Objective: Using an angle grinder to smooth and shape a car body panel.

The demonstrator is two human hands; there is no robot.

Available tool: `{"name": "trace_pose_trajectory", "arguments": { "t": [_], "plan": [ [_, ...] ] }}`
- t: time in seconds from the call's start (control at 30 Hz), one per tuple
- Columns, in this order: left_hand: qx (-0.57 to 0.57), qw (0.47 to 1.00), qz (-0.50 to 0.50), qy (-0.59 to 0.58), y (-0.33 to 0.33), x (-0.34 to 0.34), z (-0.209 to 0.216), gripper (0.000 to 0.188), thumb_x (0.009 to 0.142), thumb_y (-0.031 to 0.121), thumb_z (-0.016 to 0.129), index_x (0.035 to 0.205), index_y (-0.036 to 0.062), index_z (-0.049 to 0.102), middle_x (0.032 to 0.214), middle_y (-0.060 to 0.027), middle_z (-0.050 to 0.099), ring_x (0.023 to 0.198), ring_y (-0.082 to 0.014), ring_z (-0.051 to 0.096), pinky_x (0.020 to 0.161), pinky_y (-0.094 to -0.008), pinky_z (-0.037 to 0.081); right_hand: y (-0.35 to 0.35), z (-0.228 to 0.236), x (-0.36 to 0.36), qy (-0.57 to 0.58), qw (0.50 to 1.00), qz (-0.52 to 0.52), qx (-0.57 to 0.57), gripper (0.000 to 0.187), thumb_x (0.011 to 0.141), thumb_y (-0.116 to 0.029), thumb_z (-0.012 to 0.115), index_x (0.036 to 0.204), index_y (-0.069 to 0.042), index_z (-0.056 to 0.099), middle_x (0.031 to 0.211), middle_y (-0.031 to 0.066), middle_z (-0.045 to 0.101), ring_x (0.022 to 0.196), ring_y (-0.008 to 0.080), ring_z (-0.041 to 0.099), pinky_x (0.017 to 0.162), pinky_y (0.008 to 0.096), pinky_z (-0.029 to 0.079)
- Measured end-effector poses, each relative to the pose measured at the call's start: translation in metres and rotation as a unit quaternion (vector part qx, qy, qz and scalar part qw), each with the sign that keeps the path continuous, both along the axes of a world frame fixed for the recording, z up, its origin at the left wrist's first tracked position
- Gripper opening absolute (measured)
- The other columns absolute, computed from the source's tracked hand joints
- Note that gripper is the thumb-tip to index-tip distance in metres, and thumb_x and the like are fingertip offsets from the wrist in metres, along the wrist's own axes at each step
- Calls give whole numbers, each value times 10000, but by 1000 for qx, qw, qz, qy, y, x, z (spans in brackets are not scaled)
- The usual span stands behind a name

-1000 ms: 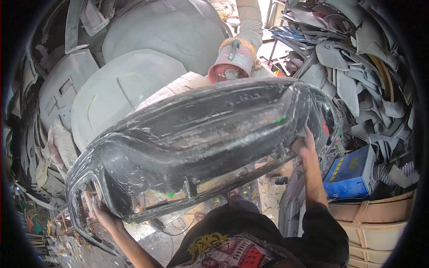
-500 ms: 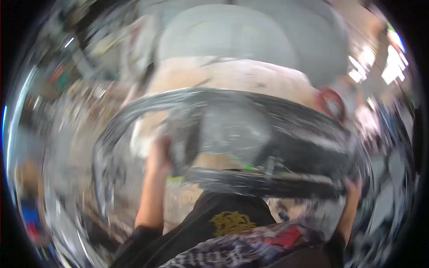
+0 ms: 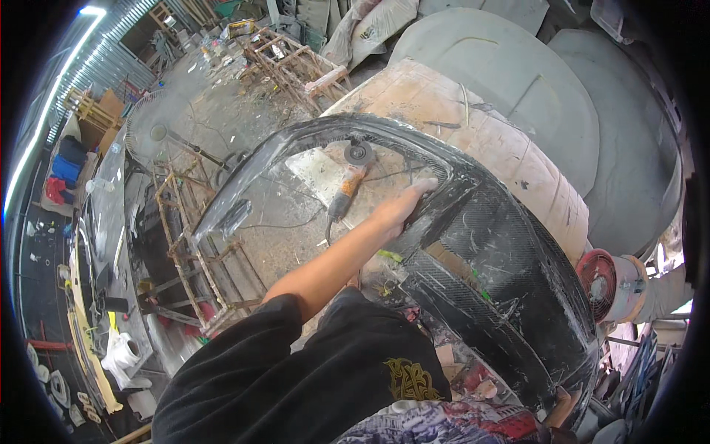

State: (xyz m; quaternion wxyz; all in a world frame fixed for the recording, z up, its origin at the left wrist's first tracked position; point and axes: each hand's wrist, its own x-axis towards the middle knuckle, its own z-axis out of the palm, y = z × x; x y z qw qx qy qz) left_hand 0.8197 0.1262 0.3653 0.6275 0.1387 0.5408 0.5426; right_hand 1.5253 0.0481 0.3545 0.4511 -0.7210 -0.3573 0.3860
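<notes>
A large black carbon-weave car bumper [image 3: 488, 244] arcs from the upper middle down to the lower right, held up in front of me. My left hand [image 3: 403, 209] grips its inner edge near the top, with the arm in a black sleeve reaching up from the lower left. My right hand is out of sight, hidden somewhere behind the bumper's lower right end. Below the bumper's opening, an orange angle grinder [image 3: 346, 191] lies on the dusty floor with its cord trailing.
A tan fibreglass mould [image 3: 473, 111] and grey body shells [image 3: 518, 66] lie behind the bumper. Rusty metal frames [image 3: 200, 251] and a standing fan [image 3: 157, 132] are at the left. A red blower fan [image 3: 603, 277] sits at the right.
My view has swung to the left and the bumper has turned with it. My left hand has shifted from the bumper's outer end to its inner upper edge. My right hand has dropped out of sight.
</notes>
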Motion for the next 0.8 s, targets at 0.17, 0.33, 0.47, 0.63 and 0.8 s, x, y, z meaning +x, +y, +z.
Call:
{"name": "trace_pose_trajectory", "arguments": {
  "t": [0.17, 0.33, 0.47, 0.63, 0.8],
  "plan": [
    [1, 994, 8, 109, 10, -16, -3, 515, 920, 342, 795, 1229, -53, 676, 1128, -156, 732, 972, -215, 720, 840, -352, 597, -9, -9, 8, 11, 1000, 8, 1, 714, 914, -171, 699, 1551, 22, 443, 1452, 210, 550, 1336, 310, 534, 1144, 407, 423],
    [-3, 994, -51, 98, 25, -43, -19, 443, 884, 202, 846, 1209, -62, 700, 1125, -173, 759, 970, -247, 740, 844, -361, 606, -11, -1, -1, -1, 1000, 12, -1, 721, 895, -176, 714, 1542, 20, 462, 1480, 221, 524, 1357, 324, 519, 1158, 408, 413],
    [38, 992, 13, 119, 29, -38, -50, 404, 876, 224, 867, 1129, -58, 727, 1055, -148, 768, 890, -219, 734, 809, -350, 597, -16, -3, 1, -24, 999, 28, -6, 727, 880, -181, 726, 1534, 18, 477, 1502, 229, 504, 1374, 334, 508, 1169, 409, 405],
    [1, 981, -12, 194, 25, -34, -65, 481, 837, 333, 907, 1056, -61, 741, 935, -117, 761, 780, -173, 714, 695, -332, 570, -13, -28, 31, -444, 874, 198, -2, 680, 870, -162, 725, 1493, 28, 529, 1500, 256, 507, 1367, 361, 515, 1180, 416, 406],
    [-47, 986, -13, 157, 38, -40, -98, 421, 834, 328, 908, 930, -54, 758, 802, -92, 743, 642, -149, 678, 592, -304, 538, 9, -67, 26, -251, 966, 35, -42, 617, 883, -132, 711, 1457, 37, 559, 1472, 248, 536, 1352, 355, 528, 1166, 416, 414]
  ]
}}
